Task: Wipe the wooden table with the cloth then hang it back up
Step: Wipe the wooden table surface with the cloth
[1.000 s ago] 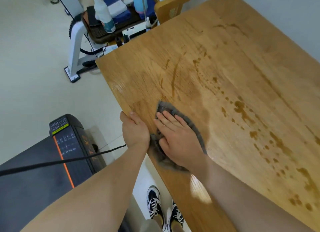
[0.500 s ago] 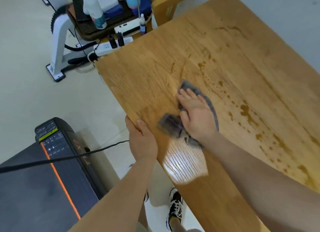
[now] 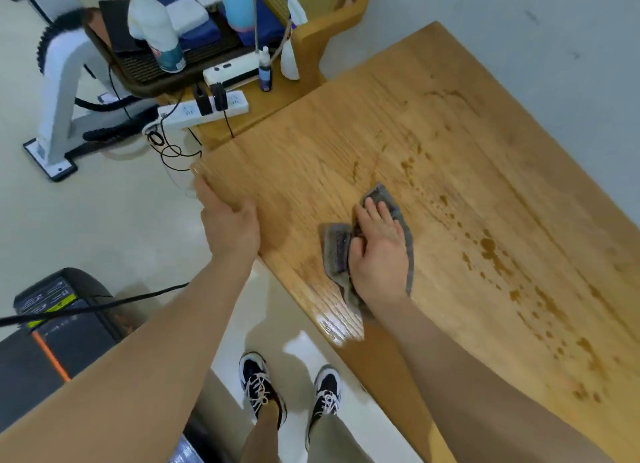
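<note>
— Position of the cloth [image 3: 372, 235]?
— Grey, rumpled, lying on the wooden table [image 3: 450, 171] near its left edge; the right hand [image 3: 379, 251] presses flat on it, fingers spread.
— Left hand [image 3: 228, 223]?
— Gripping the table's left edge near the far corner, thumb on top, holding nothing else.
— Surface condition?
— Dark wet spots to the right of the cloth; a glossy patch near the edge

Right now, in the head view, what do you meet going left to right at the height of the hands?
Pale floor → left hand gripping the wooden table's edge → grey cloth → right hand pressed flat on it → brown spill spots on the tabletop.
</note>
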A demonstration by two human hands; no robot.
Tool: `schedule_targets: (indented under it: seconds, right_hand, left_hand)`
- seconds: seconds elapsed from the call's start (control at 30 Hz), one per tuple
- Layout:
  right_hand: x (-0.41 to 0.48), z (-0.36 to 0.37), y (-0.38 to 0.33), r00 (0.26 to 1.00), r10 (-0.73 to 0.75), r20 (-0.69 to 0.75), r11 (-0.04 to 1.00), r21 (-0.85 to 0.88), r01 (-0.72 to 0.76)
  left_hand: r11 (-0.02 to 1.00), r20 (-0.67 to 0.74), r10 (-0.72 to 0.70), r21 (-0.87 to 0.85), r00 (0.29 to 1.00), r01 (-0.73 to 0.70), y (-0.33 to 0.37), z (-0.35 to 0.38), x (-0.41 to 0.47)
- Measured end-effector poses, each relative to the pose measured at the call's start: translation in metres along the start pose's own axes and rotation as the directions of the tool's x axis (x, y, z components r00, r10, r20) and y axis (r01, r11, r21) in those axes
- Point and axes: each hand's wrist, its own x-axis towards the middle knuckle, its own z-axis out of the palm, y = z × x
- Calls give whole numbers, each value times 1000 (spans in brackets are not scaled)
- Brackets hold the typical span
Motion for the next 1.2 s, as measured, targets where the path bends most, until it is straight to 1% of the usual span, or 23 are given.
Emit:
schedule_targets:
  seconds: [0.03,0.07,0.13,0.2,0.23,0.33,0.37,0.43,0.5,0.53,0.57,0.63,0.7,0.73,0.77,0.87,0.93,0.97,1.0,1.07,1.13,1.17,1.2]
  right_hand:
    - [-1,5,-10,999,36,-17,999,-11,-36]
    - [-1,12,-25,1000,16,-6,1000,-27,-16]
    - [0,29,-56,985,-154,78,986,-53,158]
    - [7,35,-67,937,-315,154,942,-68,328]
    - [14,33,-64,912,-370,176,920,-63,386]
    - [30,16,-29,857,-478,193,866,-56,496]
    - [31,11,-18,874,-454,174,880,-63,470]
    - [39,7,-8,939,-321,121,939,-88,333]
    - [52,18,-29,975,-212,65,971,-102,218]
    - [59,26,-47,978,-199,63,975,-91,204]
    - [66,33,-66,970,-226,90,969,-77,233]
    - [76,41,-84,917,-358,178,926,-63,373]
    - [84,32,-70,840,-491,230,858,-40,512]
    - [91,25,-55,816,-536,216,831,-34,555]
    - [100,17,-39,820,-537,200,832,-36,554]
    - [138,7,-22,937,-316,152,941,-73,329]
    - [146,15,-44,971,-221,95,966,-117,231]
    - [142,21,-57,962,-252,105,956,-128,265]
    - [134,27,-69,931,-334,145,929,-119,351]
    - [125,30,-72,812,-517,270,827,-85,555]
    - [142,20,-57,708,-619,340,740,-48,671]
    - [156,17,-48,705,-635,316,733,-39,679]
    - [171,13,-40,752,-603,265,772,-43,634]
  left_hand:
    - [999,-23,-27,-27,999,26,3,5,2]
    - [997,-58,-54,-60,997,50,6,9,5]
    - [998,-133,-34,-54,991,27,9,16,7]
    - [998,-181,67,22,981,-64,7,19,3]
    - [995,-193,95,53,977,-87,7,20,3]
    - [990,-187,70,135,980,-45,5,23,6]
    - [985,-153,77,162,985,-52,3,21,5]
    - [978,-115,118,188,986,-94,2,19,4]
    - [973,-123,136,202,983,-109,1,18,3]
    - [972,-132,139,207,981,-110,-1,17,6]
    - [974,-139,137,200,981,-107,-2,16,8]
    - [974,-143,149,194,978,-120,-2,16,10]
    - [970,-138,155,208,978,-125,2,16,8]
    - [969,-142,146,221,979,-113,5,16,9]
    - [967,-158,121,242,980,-80,10,18,12]
    - [934,-251,92,357,964,3,25,22,31]
    - [897,-285,126,443,950,14,27,25,45]
    - [883,-292,142,469,946,12,27,26,48]
    - [878,-299,151,478,942,10,26,27,50]
    - [879,-317,160,476,935,11,25,29,50]
    - [880,-319,161,475,934,10,25,29,49]
    - [880,-313,165,476,935,4,26,30,49]
    - [879,-306,171,477,937,-5,28,30,49]
